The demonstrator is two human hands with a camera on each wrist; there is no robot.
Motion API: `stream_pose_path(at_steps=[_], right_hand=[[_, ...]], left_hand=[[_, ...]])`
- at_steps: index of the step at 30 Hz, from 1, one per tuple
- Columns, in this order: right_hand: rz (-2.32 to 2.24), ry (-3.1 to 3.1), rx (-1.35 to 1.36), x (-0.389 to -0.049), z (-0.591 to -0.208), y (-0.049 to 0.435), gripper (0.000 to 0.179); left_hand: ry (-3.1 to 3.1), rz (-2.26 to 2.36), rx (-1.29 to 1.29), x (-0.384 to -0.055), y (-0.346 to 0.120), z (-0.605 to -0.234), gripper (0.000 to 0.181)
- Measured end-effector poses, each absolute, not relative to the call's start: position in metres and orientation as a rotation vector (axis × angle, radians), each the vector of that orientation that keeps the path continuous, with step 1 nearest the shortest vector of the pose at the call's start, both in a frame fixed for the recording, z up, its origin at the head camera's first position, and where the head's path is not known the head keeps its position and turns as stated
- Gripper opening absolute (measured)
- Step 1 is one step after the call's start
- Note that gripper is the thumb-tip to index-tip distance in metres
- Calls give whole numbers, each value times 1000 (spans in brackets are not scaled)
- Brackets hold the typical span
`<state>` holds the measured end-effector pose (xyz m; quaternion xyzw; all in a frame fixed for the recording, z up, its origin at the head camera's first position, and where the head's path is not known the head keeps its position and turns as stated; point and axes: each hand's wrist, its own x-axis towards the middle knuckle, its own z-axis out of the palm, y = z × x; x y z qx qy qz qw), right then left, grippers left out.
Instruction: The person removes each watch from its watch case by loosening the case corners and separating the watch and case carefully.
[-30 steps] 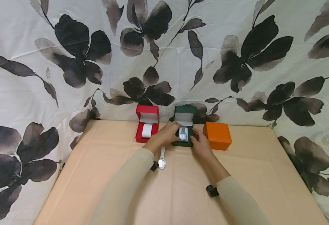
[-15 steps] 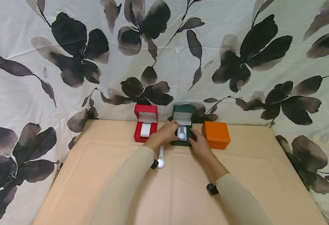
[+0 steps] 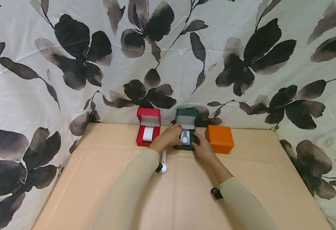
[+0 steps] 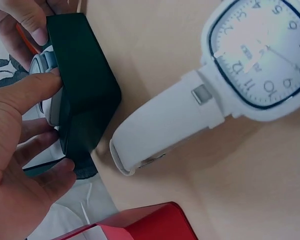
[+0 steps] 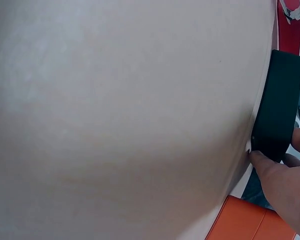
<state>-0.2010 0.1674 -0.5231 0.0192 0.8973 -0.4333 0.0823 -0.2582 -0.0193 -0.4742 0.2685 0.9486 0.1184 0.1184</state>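
Note:
In the head view, a silver-grey wristwatch (image 3: 185, 139) sits on its white cushion inside the opened green watch box (image 3: 187, 112). My left hand (image 3: 172, 134) is at the box's left side; in the left wrist view its thumb (image 4: 37, 87) rests against the watch by the box rim, other fingers curl near the box wall, and the index finger is hidden. My right hand (image 3: 204, 147) grips the box's right front corner, thumb outside and a finger over the rim in the right wrist view. A white wristwatch (image 4: 260, 55) lies on the table below my left wrist.
Left of the green box stands an opened red watch box (image 3: 148, 111) with a white cushion. A closed orange box (image 3: 219, 139) is just right of my right hand. Patterned cloth (image 3: 168, 48) hangs behind the table (image 3: 179, 198).
Both hands stay at the green box, with only slight finger movement. The watch in it has turned or shifted a little; the view itself moved slightly.

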Motion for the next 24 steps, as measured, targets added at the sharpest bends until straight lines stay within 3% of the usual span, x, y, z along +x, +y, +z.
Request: stream_pose_path(at_steps=[24], right_hand=[[-1259, 2711, 38, -201, -525, 165, 59]], left_hand=[[2800, 252, 752, -264, -9, -484, 58]])
